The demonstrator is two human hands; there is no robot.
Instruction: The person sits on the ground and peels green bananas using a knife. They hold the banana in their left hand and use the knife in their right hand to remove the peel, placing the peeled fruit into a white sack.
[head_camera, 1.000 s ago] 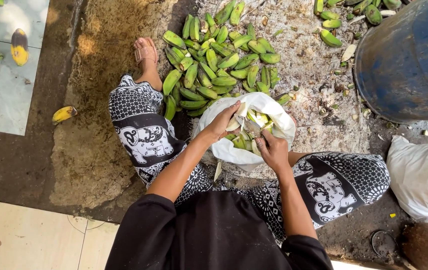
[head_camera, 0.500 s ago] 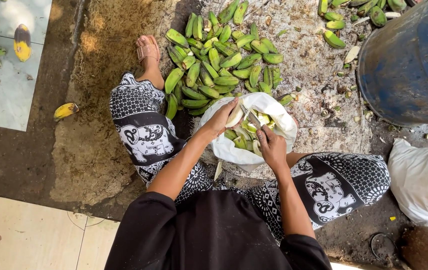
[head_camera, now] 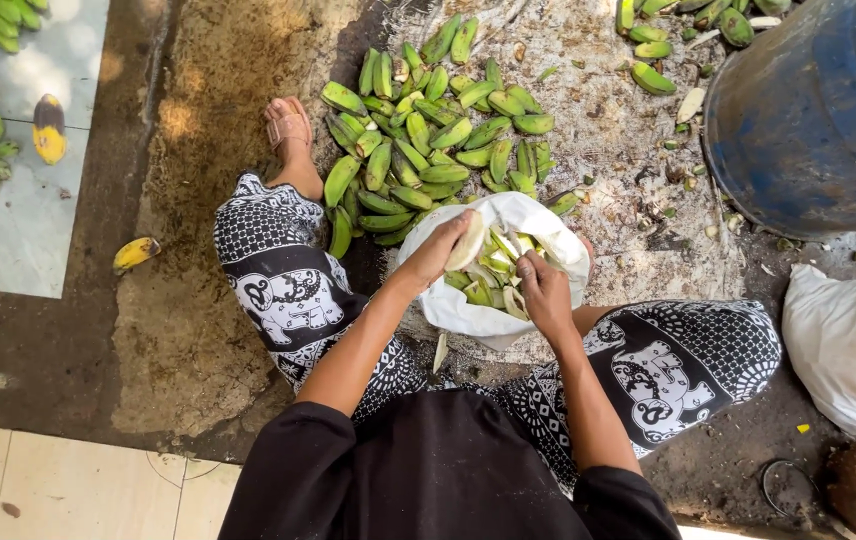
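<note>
Peeled banana [head_camera: 468, 240], pale and held in the closed left hand [head_camera: 440, 250] above the open white bag [head_camera: 468, 305] of peels [head_camera: 493, 270]. Its long axis runs up and away from the person, tilted slightly right. The right hand [head_camera: 545, 292] lies just to the banana's right and lower, fingers curled shut; whether it grips a blade cannot be told. A heap of green bananas [head_camera: 428, 150] rests on the ground beyond the bag, nearer the left hand
</note>
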